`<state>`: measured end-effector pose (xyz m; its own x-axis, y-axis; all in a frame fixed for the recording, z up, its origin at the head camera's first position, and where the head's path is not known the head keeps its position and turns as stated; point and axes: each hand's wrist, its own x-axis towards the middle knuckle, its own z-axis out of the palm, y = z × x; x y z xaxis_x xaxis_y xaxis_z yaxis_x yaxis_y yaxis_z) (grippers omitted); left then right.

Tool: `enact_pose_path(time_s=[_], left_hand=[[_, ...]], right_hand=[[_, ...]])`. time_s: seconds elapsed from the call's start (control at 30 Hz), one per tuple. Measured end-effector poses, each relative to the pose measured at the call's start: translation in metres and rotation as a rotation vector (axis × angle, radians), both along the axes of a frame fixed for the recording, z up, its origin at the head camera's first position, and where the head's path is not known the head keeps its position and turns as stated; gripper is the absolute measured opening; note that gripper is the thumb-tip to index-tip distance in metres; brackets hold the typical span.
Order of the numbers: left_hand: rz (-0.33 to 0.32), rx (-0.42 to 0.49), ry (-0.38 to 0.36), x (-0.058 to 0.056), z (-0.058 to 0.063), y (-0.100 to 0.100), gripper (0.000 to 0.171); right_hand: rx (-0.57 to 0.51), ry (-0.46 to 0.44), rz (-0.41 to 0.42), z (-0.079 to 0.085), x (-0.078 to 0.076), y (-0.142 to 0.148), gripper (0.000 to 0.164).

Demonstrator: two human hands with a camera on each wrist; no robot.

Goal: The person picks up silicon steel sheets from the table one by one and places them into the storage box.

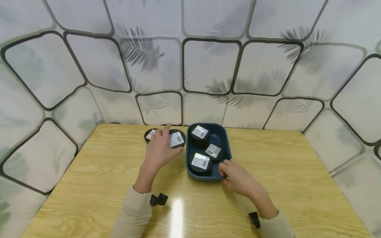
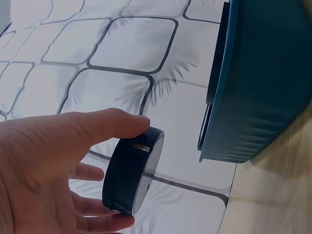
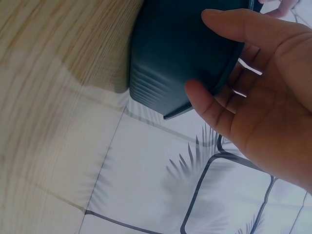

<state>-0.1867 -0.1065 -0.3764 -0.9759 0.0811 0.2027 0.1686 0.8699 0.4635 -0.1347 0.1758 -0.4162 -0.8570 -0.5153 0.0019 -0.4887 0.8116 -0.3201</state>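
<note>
My left hand (image 1: pixel 159 148) holds a round black tub (image 1: pixel 177 138) with a silver-white label on top, left of the tray. In the left wrist view the thumb presses one edge of this tub (image 2: pixel 127 178) and fingers support the opposite edge. A second labelled black tub (image 1: pixel 148 135) is partly hidden behind that hand. My right hand (image 1: pixel 239 177) grips the near right corner of a dark blue tray (image 1: pixel 220 131); in the right wrist view its fingers straddle the rim of the tray (image 3: pixel 168 58). Inside the tray stand black labelled tubs at the far left (image 1: pixel 200 140), middle (image 1: pixel 214 151) and near left (image 1: pixel 200 165).
The wooden table (image 1: pixel 282 165) carries everything, with the tray near its back edge. A patterned curtain (image 1: pixel 211 66) with leaf prints and dark outlines surrounds the back and sides. Black pieces (image 1: pixel 159 199) are fixed at both wrists, beside the light sleeves (image 1: pixel 134 211).
</note>
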Motion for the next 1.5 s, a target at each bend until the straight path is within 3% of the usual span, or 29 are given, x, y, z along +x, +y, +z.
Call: enact_pose_path(time_s=[0.73,1.5], left_hand=[[-0.05,0.002,0.002,0.006,0.002,0.015,0.094],[-0.105,-0.032,0.069,0.012,-0.002,0.036,0.092]], right_hand=[[0.007,0.0,-0.008,0.001,0.001,-0.001,0.033],[-0.003,0.035,0.024,0.001,0.002,0.0,0.034]])
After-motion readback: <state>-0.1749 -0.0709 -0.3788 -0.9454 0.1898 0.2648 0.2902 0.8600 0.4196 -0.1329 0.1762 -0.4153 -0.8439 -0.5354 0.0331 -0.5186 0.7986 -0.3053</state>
